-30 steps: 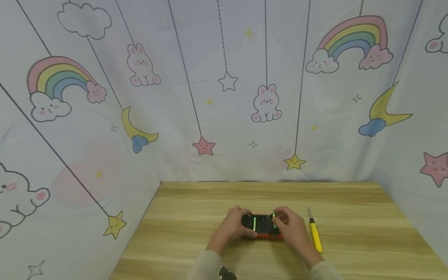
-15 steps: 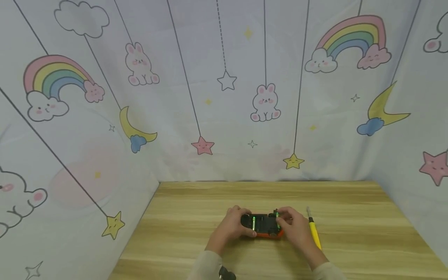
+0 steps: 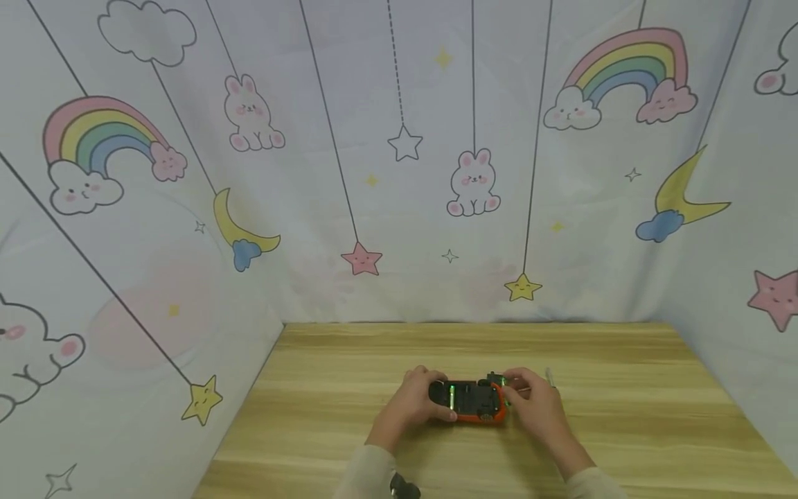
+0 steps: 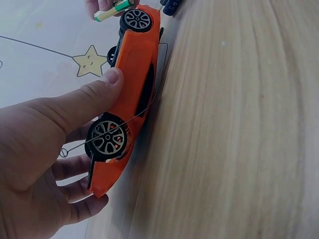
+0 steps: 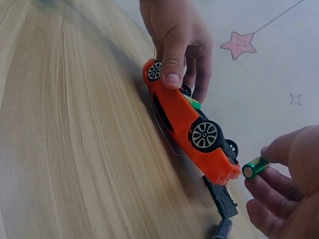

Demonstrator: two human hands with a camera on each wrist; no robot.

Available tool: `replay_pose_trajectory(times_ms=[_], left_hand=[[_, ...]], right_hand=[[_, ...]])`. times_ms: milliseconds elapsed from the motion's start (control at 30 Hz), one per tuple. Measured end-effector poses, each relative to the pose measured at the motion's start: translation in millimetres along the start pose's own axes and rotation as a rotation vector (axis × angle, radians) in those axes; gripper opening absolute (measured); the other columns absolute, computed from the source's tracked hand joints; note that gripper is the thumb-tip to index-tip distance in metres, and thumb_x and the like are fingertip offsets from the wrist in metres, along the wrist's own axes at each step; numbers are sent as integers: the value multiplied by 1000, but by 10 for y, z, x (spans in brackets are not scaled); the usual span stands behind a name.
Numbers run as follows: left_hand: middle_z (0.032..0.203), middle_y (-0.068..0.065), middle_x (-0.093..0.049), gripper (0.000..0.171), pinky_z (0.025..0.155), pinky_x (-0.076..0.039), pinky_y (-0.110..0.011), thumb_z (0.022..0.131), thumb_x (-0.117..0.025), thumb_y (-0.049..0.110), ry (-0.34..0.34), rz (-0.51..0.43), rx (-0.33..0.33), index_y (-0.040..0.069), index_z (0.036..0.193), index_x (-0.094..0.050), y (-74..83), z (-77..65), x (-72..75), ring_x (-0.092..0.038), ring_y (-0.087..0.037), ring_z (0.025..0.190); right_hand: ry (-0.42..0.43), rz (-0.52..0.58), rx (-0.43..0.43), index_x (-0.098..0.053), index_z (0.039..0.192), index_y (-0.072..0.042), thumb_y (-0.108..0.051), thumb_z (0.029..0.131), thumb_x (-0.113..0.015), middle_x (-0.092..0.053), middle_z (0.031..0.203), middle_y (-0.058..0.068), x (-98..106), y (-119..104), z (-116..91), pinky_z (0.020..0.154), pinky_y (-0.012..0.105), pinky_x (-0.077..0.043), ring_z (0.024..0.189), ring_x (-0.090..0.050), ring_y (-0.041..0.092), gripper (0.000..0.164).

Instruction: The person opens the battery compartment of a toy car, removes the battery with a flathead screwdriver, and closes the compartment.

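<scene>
My left hand (image 3: 416,398) grips the rear half of an orange toy car (image 4: 137,64), its thumb on the near side. The car lies wheels up, black underside (image 3: 479,399) facing me. A green battery (image 3: 452,398) sits crosswise in an opening there, near my left fingers. My right hand (image 3: 536,402) pinches a second green battery (image 5: 255,168) between thumb and fingers, just off the car's right end. A small black plastic piece (image 5: 220,198) lies on the table beyond that end.
The metal tip of a screwdriver (image 3: 549,376) shows behind my right hand, which hides its yellow handle. All of this is on a wood-grain table (image 3: 324,388), with a printed fabric backdrop (image 3: 411,291) behind. A black object (image 3: 405,487) sits by my left sleeve.
My right hand has moved right with its battery, from over the car's underside to past its end. It now covers the screwdriver handle. My left hand and the car stay in place.
</scene>
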State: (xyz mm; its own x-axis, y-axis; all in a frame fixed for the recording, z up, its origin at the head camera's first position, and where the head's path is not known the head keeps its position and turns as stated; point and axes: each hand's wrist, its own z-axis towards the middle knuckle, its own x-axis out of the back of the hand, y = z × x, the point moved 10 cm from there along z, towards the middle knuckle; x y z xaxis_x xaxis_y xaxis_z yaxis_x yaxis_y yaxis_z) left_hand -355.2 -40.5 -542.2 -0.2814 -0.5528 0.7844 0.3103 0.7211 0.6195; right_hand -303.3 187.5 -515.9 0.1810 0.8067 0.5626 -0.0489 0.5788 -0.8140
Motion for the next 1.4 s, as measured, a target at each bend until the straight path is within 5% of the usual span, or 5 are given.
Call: replay_pose_trajectory(times_ms=[367,867,1400], left_hand=[[117,-2,-57,77,99,-52,-47,69,-95,44,4,9,4,18,134,-65,-14,7,3,-49,-22,112],[119,-2,-56,79,100,-51,-48,70,-94,45,8,8,-8,16,137,-64,-80,14,-28,-48,-23,114],[115,-2,-56,78,96,-51,-50,68,-96,42,4,-23,10,16,135,-65,-24,-4,-24,-46,-22,109]], right_hand=[[5,-50,-41,-68,125,-10,-16,96,-71,-74,111,10,105,133,-57,89,50,-59,101,-72,29,29],[12,-103,-44,-70,120,-8,-14,94,-73,-75,102,8,190,235,-91,77,43,-61,94,-74,29,27],[-24,-237,-26,-72,117,-3,-8,89,-76,-76,104,11,224,286,-42,82,46,-61,94,-72,28,28]])
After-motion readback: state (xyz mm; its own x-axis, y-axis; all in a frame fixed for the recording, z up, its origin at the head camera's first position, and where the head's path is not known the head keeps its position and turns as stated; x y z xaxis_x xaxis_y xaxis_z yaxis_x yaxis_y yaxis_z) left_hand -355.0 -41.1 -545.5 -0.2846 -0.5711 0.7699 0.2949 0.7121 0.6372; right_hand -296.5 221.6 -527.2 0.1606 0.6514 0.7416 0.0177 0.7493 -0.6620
